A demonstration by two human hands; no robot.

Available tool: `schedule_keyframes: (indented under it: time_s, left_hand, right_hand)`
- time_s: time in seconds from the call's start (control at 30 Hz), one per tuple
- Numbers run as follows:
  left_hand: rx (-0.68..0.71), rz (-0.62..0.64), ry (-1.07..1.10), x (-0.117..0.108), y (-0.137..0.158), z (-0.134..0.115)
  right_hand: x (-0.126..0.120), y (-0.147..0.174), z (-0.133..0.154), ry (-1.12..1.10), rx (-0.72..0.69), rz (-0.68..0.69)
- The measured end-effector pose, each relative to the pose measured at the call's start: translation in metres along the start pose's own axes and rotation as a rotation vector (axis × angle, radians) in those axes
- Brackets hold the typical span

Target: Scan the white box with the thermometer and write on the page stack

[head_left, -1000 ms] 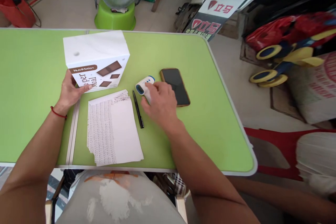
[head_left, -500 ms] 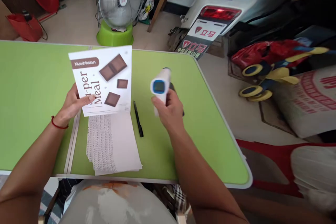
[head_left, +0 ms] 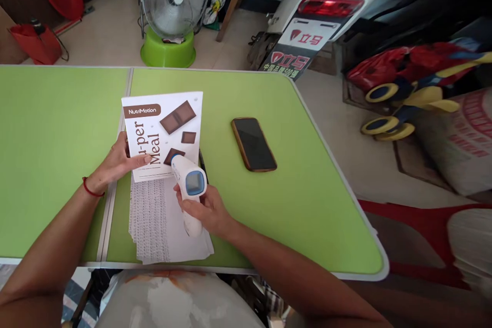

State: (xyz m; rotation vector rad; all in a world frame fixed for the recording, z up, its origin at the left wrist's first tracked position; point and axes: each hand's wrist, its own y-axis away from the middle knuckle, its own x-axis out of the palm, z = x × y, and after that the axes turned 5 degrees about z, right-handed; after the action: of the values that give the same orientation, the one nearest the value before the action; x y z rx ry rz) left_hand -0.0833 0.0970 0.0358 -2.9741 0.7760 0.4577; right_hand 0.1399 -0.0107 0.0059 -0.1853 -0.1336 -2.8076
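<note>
A white box [head_left: 163, 133] is held tilted by the left hand [head_left: 117, 164] near the table's [head_left: 307, 205] middle seam. A thermometer [head_left: 188, 184] is gripped by the right hand [head_left: 205, 210], its nose at the box, over papers [head_left: 154, 225] by the near edge.

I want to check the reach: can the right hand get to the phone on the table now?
Probably yes, but not freely: the right hand already holds the white scanner. The phone lies apart on the green table, nothing between.

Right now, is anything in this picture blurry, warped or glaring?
Head view: even daylight, soft shadows; the box and thermometer in the right hand look sharp, the phone screen dark without glare; the table edge bows, and frame corners smear.
</note>
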Motion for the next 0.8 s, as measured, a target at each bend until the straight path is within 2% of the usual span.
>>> schedule_keyframes:
  time_s: [0.27, 0.8]
  left_hand:
    - [-0.025, 0.059, 0.028, -0.0012, 0.0017, -0.0031]
    - [0.057, 0.113, 0.073, -0.0001, 0.0007, -0.0016]
  right_hand:
    - [0.0062, -0.0018, -0.0017, 0.035, -0.015, -0.011]
    - [0.0072, -0.0005, -0.0042, 0.048, -0.031, -0.023]
